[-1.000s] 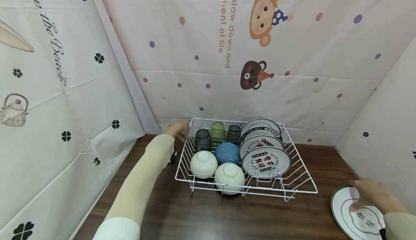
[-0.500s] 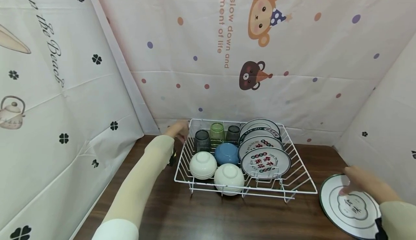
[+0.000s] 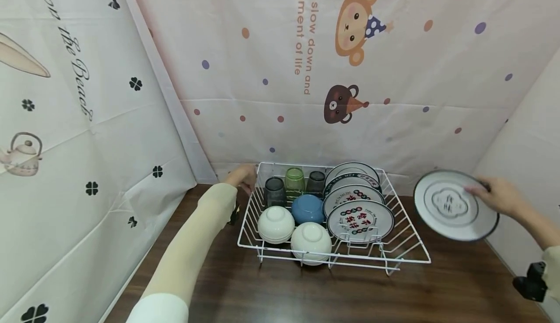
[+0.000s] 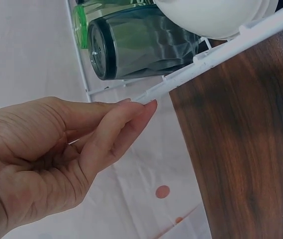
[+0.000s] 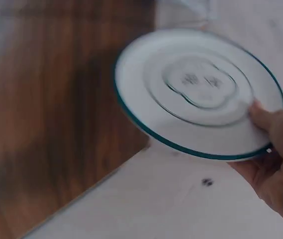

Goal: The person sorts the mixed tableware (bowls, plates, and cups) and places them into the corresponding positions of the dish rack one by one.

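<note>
My right hand (image 3: 503, 196) pinches a white plate (image 3: 455, 216) by its right edge, thumb on the face that shows its ringed underside mark. The plate is tilted and raised off the table, to the right of the white wire dish rack (image 3: 407, 262). In the right wrist view the plate (image 5: 131, 89) has a dark green rim, and the fingers go beneath it. My left hand (image 3: 242, 176) holds the rack's left rim near its back corner. Thumb and fingertips pinch the rack's wire (image 4: 181, 74) in the left wrist view, beside a dark grey glass (image 4: 146, 45).
Several plates (image 3: 360, 221) lean in a row in the rack. Upturned white bowls (image 3: 310, 240), a blue bowl (image 3: 307, 209), a green glass (image 3: 294, 182) and dark glasses (image 3: 274, 192) fill its left side. Printed cloth walls (image 3: 262, 133) enclose the brown wooden table (image 3: 262, 298).
My right hand has lifted the plate off the table at lower right, raising and tilting it toward the rack's right side. The left hand stays at the rack's rim.
</note>
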`<state>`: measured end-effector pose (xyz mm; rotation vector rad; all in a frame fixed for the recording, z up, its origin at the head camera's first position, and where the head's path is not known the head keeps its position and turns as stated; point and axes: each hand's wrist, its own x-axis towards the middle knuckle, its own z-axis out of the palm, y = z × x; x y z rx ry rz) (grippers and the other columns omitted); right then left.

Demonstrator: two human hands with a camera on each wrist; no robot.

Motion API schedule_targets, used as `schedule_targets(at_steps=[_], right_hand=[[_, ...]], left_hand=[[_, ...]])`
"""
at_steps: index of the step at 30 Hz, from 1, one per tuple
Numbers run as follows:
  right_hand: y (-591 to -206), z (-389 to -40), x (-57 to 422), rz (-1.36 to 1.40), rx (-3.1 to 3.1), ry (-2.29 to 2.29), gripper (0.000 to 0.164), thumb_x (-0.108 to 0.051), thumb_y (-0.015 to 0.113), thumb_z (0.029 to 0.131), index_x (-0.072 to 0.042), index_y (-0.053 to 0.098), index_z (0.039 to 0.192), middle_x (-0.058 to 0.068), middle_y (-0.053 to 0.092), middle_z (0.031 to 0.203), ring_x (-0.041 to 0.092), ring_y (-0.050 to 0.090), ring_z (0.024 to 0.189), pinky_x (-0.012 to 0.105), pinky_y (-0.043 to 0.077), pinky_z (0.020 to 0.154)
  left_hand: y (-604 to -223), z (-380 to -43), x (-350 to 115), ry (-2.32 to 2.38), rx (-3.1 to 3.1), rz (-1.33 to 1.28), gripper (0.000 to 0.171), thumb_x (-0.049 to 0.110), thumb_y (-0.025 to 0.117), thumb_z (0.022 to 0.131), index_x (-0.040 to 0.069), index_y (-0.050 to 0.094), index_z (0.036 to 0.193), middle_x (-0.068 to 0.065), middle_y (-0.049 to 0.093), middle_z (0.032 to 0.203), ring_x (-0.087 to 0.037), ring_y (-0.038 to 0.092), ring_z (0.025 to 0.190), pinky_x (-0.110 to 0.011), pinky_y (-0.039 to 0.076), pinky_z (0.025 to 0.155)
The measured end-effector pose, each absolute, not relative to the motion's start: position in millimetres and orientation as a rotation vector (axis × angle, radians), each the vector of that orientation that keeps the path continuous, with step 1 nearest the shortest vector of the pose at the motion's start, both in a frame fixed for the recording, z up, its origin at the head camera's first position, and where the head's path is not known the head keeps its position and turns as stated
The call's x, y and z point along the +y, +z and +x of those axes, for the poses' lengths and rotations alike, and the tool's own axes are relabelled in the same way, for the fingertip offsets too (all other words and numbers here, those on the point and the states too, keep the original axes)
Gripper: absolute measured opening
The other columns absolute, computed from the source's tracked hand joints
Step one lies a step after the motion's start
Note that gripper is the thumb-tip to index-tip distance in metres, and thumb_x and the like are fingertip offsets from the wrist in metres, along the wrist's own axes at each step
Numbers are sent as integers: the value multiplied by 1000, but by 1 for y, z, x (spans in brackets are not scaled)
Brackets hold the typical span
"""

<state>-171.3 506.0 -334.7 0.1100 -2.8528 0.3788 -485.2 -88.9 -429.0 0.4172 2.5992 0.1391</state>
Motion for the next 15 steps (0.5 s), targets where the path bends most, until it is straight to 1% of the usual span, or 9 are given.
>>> schedule_targets(at_steps=[2, 3, 5, 6, 8, 9, 12, 13, 15], right_hand=[[-324, -172, 499, 65, -2718, 446, 33, -9, 52, 105, 22, 56, 113, 33, 64, 81, 10, 54, 65, 31, 43, 55], [-319, -173, 495, 23, -2663, 495, 30, -7, 51, 104, 21, 56, 114, 33, 63, 83, -1, 47, 67, 25, 38, 54], [-310, -173, 482, -95, -2578, 649, 32, -7, 47, 105, 20, 54, 121, 35, 62, 92, -12, 38, 71, 18, 34, 55], [-306, -174, 476, -163, -2537, 737, 34, -9, 45, 106, 19, 52, 124, 28, 64, 94, -14, 37, 74, 16, 35, 56], [-296, -176, 463, -283, -2452, 938, 39, -14, 43, 107, 9, 52, 137, 7, 67, 98, -17, 40, 83, 9, 41, 59], [-292, -178, 455, -320, -2391, 1074, 42, -17, 44, 108, 3, 50, 144, -4, 65, 98, -16, 41, 86, 6, 43, 62], [-282, -185, 434, -261, -2107, 1525, 41, -16, 50, 107, -11, 52, 148, -32, 57, 90, -13, 52, 92, -1, 47, 71], [-279, -187, 426, -217, -2022, 1642, 44, -15, 52, 106, -15, 50, 150, -32, 60, 91, -13, 55, 93, 0, 48, 72], [-276, -191, 411, -123, -1914, 1792, 44, -14, 56, 104, -16, 52, 148, -29, 65, 91, -13, 59, 88, 2, 51, 72]], left_hand=[[-440, -498, -89, 56, 2610, 455, 15, 18, 82, 85, 5, 76, 82, -3, 73, 72, -6, 71, 57, -23, 60, 60], [-440, -498, -88, 53, 2610, 454, 15, 18, 82, 85, 5, 76, 82, -3, 73, 72, -6, 71, 56, -23, 60, 60], [-430, -484, -86, 119, 2604, 409, 12, 14, 80, 87, 3, 77, 87, -8, 75, 78, -10, 73, 61, -26, 62, 65], [-423, -474, -85, 180, 2597, 382, 11, 10, 79, 88, 0, 76, 87, -11, 74, 78, -13, 74, 61, -27, 62, 64], [-401, -447, -81, 282, 2592, 320, 9, 5, 78, 88, -3, 75, 92, -15, 75, 85, -15, 74, 64, -29, 63, 68], [-393, -434, -79, 326, 2596, 297, 7, 2, 75, 89, -4, 75, 92, -16, 74, 84, -15, 73, 62, -28, 63, 66], [-372, -406, -77, 372, 2622, 285, 6, -2, 71, 91, -6, 74, 95, -17, 74, 87, -9, 65, 51, -22, 60, 60], [-365, -397, -77, 360, 2635, 283, 10, -1, 71, 92, -5, 74, 100, -16, 75, 94, -6, 64, 51, -21, 60, 63], [-360, -392, -77, 328, 2649, 295, 13, 0, 70, 92, -6, 74, 104, -17, 76, 100, -2, 60, 48, -18, 59, 63]])
